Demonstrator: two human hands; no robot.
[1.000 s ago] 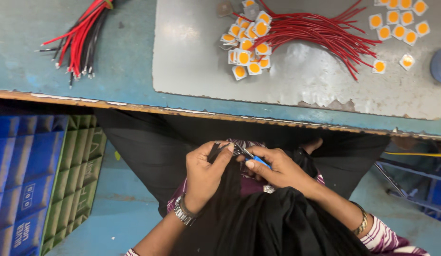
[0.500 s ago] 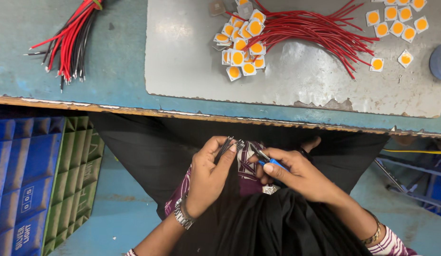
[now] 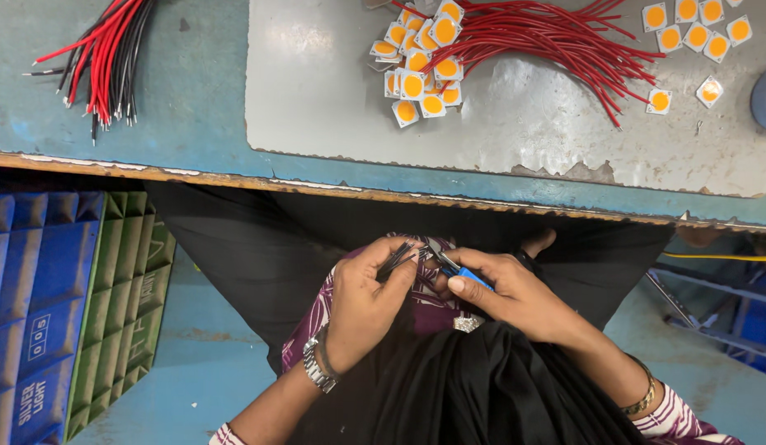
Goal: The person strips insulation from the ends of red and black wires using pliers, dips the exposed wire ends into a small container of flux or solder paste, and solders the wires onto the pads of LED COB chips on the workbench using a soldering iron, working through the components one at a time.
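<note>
Left hand [image 3: 362,301]: closed on a bunch of black wires [image 3: 397,258], held over the lap below the bench edge. Right hand [image 3: 515,292]: pinching a blue-handled tool [image 3: 457,268], tip touching the wires. Bench [image 3: 193,124]: grey plate [image 3: 523,115] bearing red wires [image 3: 556,37] and square yellow chips [image 3: 420,62]; red-black wire bundle [image 3: 107,53] far left.

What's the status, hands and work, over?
Left hand pinching black wires. Right hand gripping blue-handled tool at the wire ends. Nothing between them, over.
</note>
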